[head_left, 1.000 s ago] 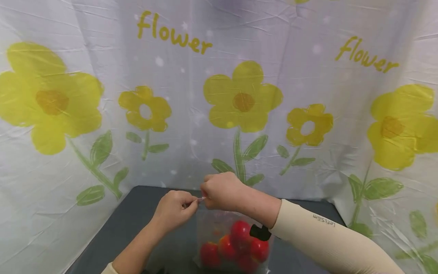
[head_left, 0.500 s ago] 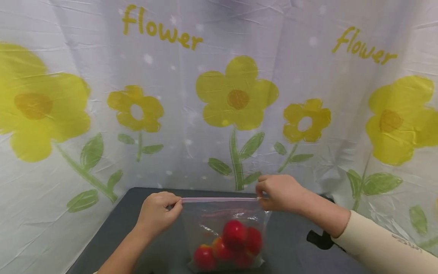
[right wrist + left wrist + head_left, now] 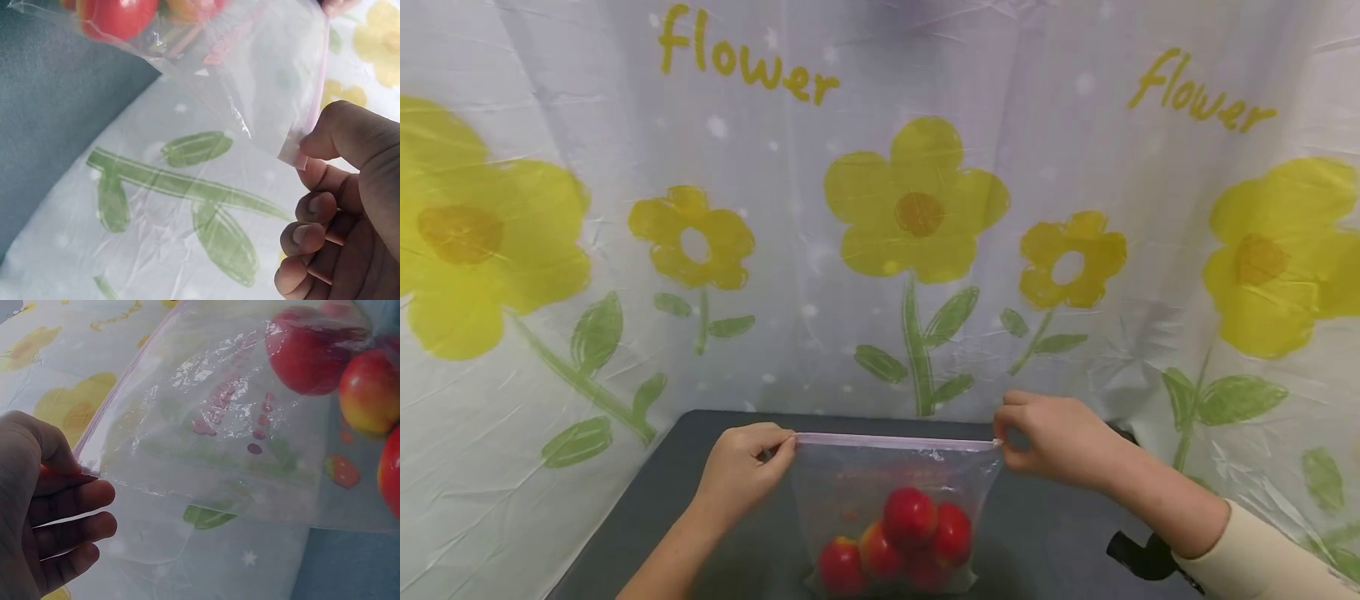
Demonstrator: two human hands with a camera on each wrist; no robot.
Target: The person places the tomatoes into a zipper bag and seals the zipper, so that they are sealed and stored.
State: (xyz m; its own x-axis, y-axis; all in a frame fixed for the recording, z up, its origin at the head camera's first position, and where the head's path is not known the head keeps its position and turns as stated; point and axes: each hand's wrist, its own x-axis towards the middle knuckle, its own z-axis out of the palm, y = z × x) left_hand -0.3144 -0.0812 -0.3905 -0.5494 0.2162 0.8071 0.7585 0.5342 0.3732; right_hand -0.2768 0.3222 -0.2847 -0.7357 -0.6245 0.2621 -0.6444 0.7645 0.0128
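Observation:
A clear zip bag point(image 3: 827, 492) with a pink top strip stands upright on the dark table, stretched wide between two hands. Several red apples point(image 3: 910, 517), some with yellow patches, lie at its bottom. My left hand point(image 3: 741, 467) pinches the top left corner between thumb and index finger; the left wrist view shows its other fingers loosely bent below the bag's edge. At the opposite top corner, my right hand point(image 3: 1052, 437) pinches the end of the strip, seen closely in the right wrist view, where the other fingers point(image 3: 306, 237) curl beneath. Printed reddish marks show on the bag point(image 3: 219, 406).
The dark grey table point(image 3: 1037, 533) reaches back to a white curtain point(image 3: 797, 333) printed with yellow flowers and the word "flower". Curtain walls also rise at left and right. A black strap-like piece point(image 3: 1142, 557) hangs at the right wrist.
My right hand has slid rightward along the bag's top, from beside the left hand to the far corner. The pink strip now shows at full length. The left hand has shifted slightly left.

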